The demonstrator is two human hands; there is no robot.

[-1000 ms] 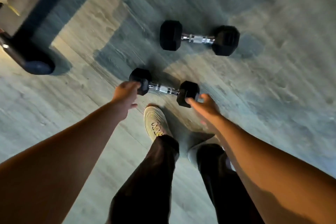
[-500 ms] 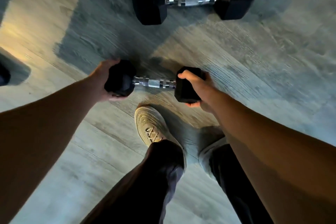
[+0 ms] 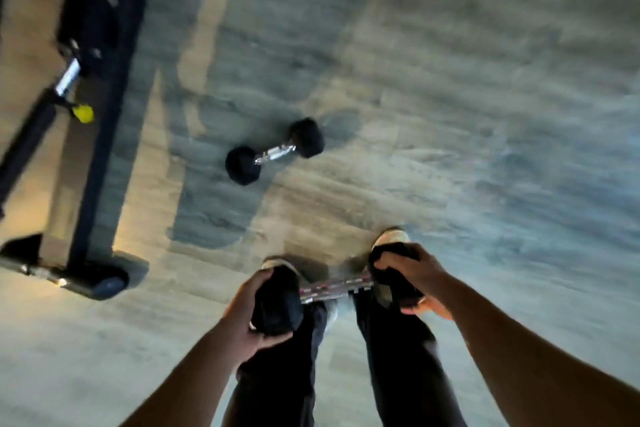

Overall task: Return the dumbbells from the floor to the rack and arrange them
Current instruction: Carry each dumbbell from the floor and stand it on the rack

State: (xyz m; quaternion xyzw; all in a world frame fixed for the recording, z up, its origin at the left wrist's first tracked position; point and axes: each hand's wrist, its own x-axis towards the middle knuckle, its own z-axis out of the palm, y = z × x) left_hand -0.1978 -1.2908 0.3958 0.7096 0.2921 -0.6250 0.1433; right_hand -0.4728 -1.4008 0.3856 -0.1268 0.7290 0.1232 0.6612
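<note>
Dumbbell [image 3: 337, 286] up off the floor, low centre of the frame, above my shoes! My left hand [image 3: 247, 312] wraps its left head, my right hand [image 3: 415, 276] clutches the right head, chrome handle bare between them. Second dumbbell [image 3: 275, 151] lies on the floor [image 3: 450, 80] mid-frame; dark rack frame [image 3: 93, 114] stands at left.

I can read no text, number or brand here. The black hexagonal rubber ends of the chrome-handled dumbbell [image 3: 335, 291] I am holding up show no legible marking (motion blur smears them), and the same goes for the far black hex dumbbell [image 3: 274, 151] on the floor.
</note>
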